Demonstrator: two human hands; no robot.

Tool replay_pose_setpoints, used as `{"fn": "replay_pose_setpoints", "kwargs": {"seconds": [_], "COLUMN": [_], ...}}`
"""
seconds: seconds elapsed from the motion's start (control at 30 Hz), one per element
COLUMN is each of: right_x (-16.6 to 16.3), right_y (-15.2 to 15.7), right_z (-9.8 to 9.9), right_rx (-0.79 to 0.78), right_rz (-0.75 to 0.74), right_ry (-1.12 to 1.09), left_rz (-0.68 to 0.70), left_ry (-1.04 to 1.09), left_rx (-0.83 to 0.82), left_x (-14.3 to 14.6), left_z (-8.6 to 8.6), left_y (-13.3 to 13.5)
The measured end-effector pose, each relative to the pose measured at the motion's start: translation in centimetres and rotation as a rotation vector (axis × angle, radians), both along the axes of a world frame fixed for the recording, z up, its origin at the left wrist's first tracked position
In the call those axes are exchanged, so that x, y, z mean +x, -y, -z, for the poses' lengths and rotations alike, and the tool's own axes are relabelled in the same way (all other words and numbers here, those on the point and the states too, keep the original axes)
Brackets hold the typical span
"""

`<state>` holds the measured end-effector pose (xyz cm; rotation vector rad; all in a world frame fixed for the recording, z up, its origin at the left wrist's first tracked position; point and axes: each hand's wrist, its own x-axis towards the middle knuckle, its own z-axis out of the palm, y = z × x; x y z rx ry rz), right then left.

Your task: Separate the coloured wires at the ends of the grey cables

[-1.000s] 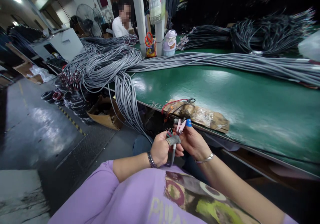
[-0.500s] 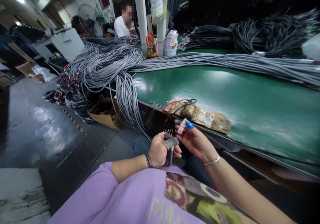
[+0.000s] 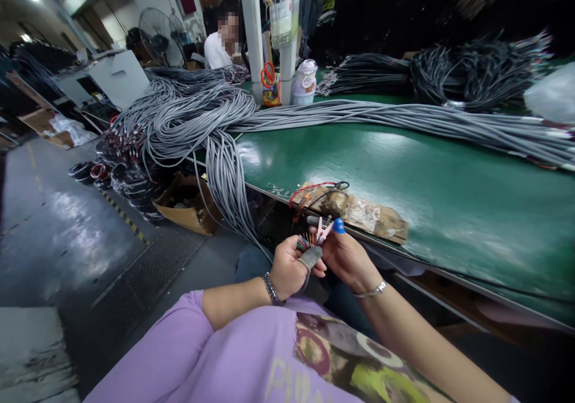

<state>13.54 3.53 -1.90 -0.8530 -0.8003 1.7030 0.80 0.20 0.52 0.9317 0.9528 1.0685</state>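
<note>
My left hand [image 3: 286,271] is closed round the end of a grey multi-core cable, with a grey cover on its thumb. Thin coloured wires [image 3: 306,242], orange, green and red among them, fan up out of that fist. Close on the right, my right hand [image 3: 350,262] pinches a small pale pink, V-shaped clip-like tool [image 3: 324,230] beside the wire tips. A blue finger cot [image 3: 338,226] covers the right thumb. Whether the tool touches a wire is too small to tell.
A wooden board [image 3: 359,211] with red and black leads lies at the green table's [image 3: 431,193] near edge. Grey cables [image 3: 193,109] heap at the left and run along the back. Scissors [image 3: 268,75] stand by a post. A co-worker [image 3: 218,47] sits beyond.
My right hand has shifted slightly left and down towards the wires. The pink tool has turned and now shows a V shape. My left hand keeps its hold; the view has moved slightly.
</note>
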Motion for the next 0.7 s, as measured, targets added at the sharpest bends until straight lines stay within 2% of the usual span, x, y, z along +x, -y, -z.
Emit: {"fn": "replay_pose_setpoints", "kwargs": {"seconds": [0.13, 0.33, 0.57, 0.7], "right_x": [-0.4, -0.6, 0.1, 0.3], "right_y": [-0.3, -0.5, -0.2, -0.1], "right_z": [-0.4, -0.2, 0.0, -0.1], "right_rx": [-0.068, -0.117, -0.164, -0.129], "right_rz": [-0.091, 0.094, 0.087, 0.122], "right_ry": [-0.119, -0.158, -0.175, -0.098], "left_rz": [-0.013, -0.004, 0.017, 0.070], "left_ry": [-0.029, -0.059, -0.033, 0.069], "left_rx": [0.004, 0.001, -0.034, -0.137], "left_x": [-0.1, -0.2, -0.9, -1.3], "left_z": [0.1, 0.9, 0.3, -0.1], "left_y": [-0.2, -0.3, 0.5, 0.5]}}
